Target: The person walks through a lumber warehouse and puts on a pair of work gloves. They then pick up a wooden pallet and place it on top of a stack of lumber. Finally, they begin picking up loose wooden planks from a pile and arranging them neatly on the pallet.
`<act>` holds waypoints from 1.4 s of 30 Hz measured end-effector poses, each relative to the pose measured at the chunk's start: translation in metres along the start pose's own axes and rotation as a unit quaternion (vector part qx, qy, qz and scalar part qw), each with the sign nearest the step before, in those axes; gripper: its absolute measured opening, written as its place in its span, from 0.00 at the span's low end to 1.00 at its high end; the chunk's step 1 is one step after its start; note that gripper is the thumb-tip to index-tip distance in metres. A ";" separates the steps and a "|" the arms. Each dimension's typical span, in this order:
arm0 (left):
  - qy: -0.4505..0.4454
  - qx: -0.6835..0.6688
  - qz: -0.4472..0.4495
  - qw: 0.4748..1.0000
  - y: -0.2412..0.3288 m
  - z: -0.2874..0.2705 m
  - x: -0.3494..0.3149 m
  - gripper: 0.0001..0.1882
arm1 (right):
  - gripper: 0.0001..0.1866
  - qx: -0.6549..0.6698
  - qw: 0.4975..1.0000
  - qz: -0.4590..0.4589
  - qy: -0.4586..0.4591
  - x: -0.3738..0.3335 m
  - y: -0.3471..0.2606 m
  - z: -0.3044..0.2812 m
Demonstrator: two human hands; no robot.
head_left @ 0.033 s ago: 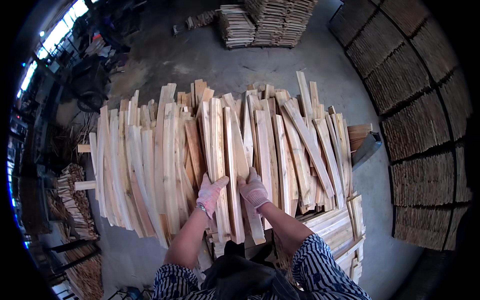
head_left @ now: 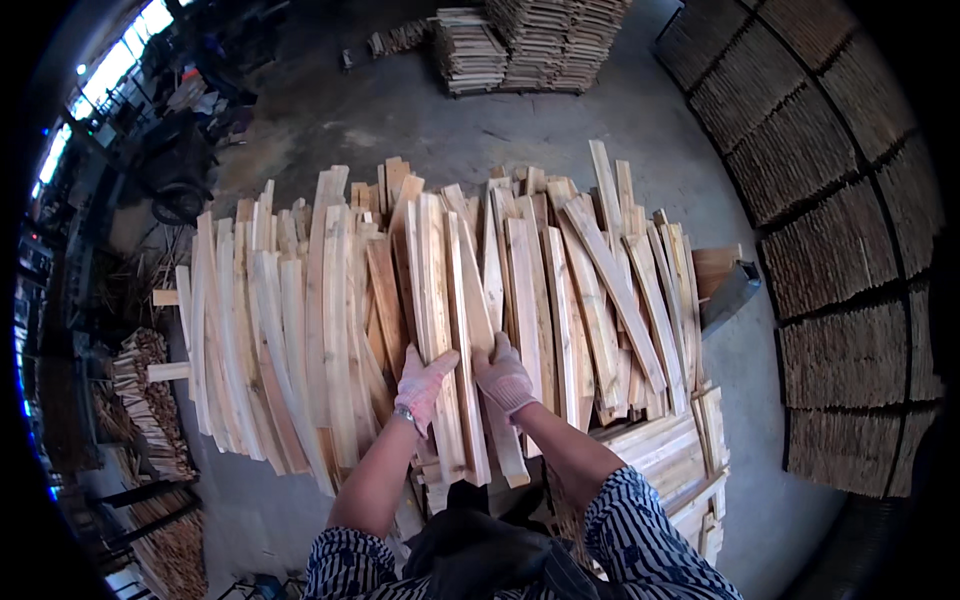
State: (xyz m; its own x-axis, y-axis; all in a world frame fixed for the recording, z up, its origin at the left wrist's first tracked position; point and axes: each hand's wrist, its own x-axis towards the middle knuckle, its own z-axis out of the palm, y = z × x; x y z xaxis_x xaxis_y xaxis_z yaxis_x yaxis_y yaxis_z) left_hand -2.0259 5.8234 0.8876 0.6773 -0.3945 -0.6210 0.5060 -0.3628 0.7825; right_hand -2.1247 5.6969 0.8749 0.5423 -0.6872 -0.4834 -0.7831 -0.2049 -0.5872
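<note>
A broad heap of pale, rough wooden strips (head_left: 338, 310) lies in front of me, most of them pointing away from me. My left hand (head_left: 426, 384), in a pinkish work glove, is closed round the left edge of a few long wooden strips (head_left: 434, 285), its thumb across their top. From the other side my right hand (head_left: 506, 380), gloved too, grips a slanting wooden strip (head_left: 508, 450) beside them. The near ends of these strips reach toward my body. The undersides of both hands are hidden by the wood.
Neatly laid boards (head_left: 660, 450) sit lower at the near right. A metal bracket (head_left: 735, 290) sticks out past the heap's right end. Tall wood stacks (head_left: 840, 235) line the right side, and another stack (head_left: 530, 50) stands at the back. Wood bundles (head_left: 155, 400) lie at left.
</note>
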 end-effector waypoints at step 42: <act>-0.307 -0.075 0.046 0.947 0.013 0.117 -0.233 0.35 | 0.59 0.361 0.913 -0.169 0.085 -0.284 0.141 -0.199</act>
State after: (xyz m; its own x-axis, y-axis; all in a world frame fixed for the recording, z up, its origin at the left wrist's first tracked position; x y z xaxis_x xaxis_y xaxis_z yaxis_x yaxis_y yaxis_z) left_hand -2.2396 5.8120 1.0366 0.3062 -0.8526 -0.4234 0.5616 -0.1973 0.8035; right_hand -2.4493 5.7245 1.0582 0.6125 -0.7809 -0.1231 -0.1412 0.0452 -0.9890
